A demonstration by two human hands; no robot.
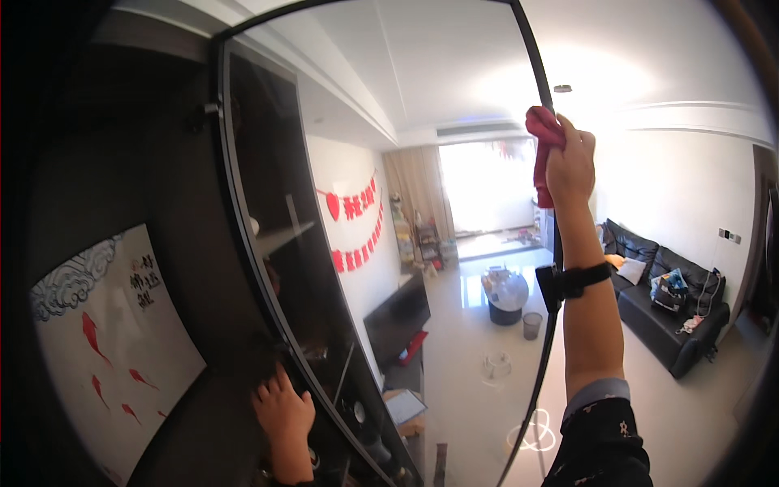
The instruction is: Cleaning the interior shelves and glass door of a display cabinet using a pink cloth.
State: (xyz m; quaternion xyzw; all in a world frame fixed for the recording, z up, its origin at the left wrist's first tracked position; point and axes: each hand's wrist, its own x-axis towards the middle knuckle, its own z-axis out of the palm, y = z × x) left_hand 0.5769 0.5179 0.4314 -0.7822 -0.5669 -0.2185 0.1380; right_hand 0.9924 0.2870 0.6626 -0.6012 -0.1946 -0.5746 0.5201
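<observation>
A glass cabinet door with a thin black frame stands swung out in front of me. High at its far right edge, my right hand is closed around a folded dark red cloth, which lies against the frame. A black strap circles my right wrist. Low on the left, my left hand has its fingers apart, close to the dark cabinet interior and the door's hinge side; whether it presses on the surface is unclear. Its wrist runs out of view at the bottom.
A white panel with red fish is inside the cabinet at left. Beyond the glass are a television, a waste bin and a red banner on the wall. A black sofa with bags stands at right.
</observation>
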